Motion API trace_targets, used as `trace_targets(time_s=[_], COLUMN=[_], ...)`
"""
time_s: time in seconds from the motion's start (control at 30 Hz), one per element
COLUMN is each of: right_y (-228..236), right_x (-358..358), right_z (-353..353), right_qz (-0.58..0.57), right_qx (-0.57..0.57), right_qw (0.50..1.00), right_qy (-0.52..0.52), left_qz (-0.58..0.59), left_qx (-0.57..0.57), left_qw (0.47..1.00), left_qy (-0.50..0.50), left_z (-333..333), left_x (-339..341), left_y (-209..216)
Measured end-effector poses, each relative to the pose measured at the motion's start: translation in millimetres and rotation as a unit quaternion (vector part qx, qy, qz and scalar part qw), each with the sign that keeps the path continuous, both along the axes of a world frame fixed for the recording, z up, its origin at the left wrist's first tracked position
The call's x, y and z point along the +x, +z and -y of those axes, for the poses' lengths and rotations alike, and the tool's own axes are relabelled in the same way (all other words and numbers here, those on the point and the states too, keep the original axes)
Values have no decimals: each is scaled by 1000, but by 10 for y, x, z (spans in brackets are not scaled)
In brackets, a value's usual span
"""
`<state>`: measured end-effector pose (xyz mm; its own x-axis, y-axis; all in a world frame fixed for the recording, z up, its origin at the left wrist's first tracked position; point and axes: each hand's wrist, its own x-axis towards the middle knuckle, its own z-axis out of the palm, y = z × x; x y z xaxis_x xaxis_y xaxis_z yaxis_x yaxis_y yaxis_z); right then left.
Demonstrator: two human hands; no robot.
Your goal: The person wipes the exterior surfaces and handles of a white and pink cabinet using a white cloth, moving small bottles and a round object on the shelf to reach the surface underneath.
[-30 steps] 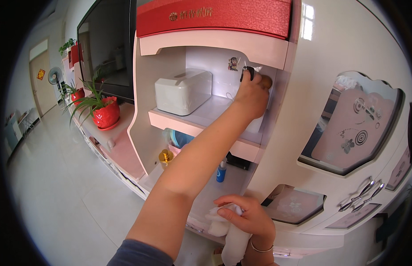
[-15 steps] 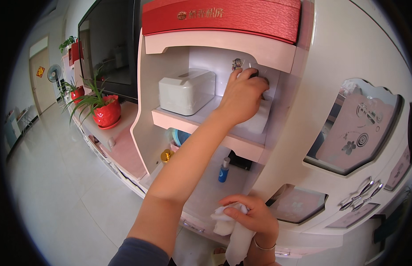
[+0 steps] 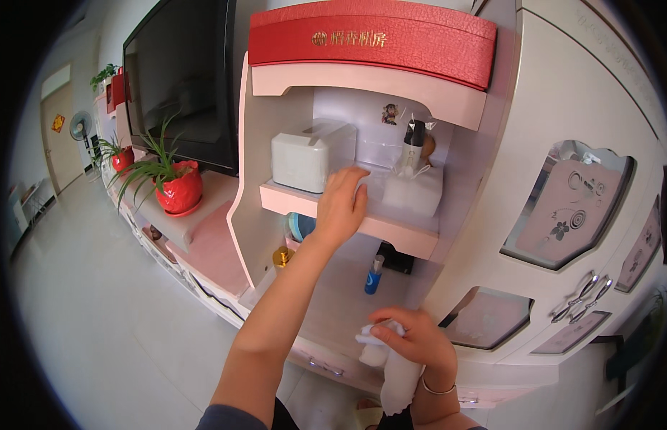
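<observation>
Head: left hand (image 3: 338, 206) now off bottle (image 3: 413, 146)

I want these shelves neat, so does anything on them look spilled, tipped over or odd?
Nothing stands out. The white box and blue bottle stand upright, and I see no spill. The right hand holds the white cloth. The left hand hides a little of the shelf.

Your left hand (image 3: 341, 208), fingers loosely extended, is at the front of the pink shelf (image 3: 398, 231), near a white box (image 3: 300, 163). Your right hand (image 3: 418, 338) holds a white cloth (image 3: 400, 381) lower down. A black-capped bottle (image 3: 411, 152) stands toward the shelf's right side.
</observation>
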<state>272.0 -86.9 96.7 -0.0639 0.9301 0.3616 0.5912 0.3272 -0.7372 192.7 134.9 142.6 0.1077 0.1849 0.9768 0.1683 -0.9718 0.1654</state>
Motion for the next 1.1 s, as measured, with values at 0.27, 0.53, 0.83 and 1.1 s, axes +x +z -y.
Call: trace_targets(time_s=[0.27,0.53,0.83,1.1], right_y=[-178,-147,-216,-204], right_x=[-134,-226,-245,-201], right_z=[-27,-67,-118,-93], right_qz=[-25,52,83,82], right_qx=[11,-75,-62,-61], right_qw=[998,990,989,991], right_qy=[58,111,109,85], left_qz=[-102,-28,-200,-170], left_qx=[-10,-83,-335,-380], left_qw=[994,995,916,899], left_qy=[-48,-38,-92,-137], left_z=[-13,461,397,358], left_x=[-168,-277,186,154], left_y=[-182,-934,-1608,-1718])
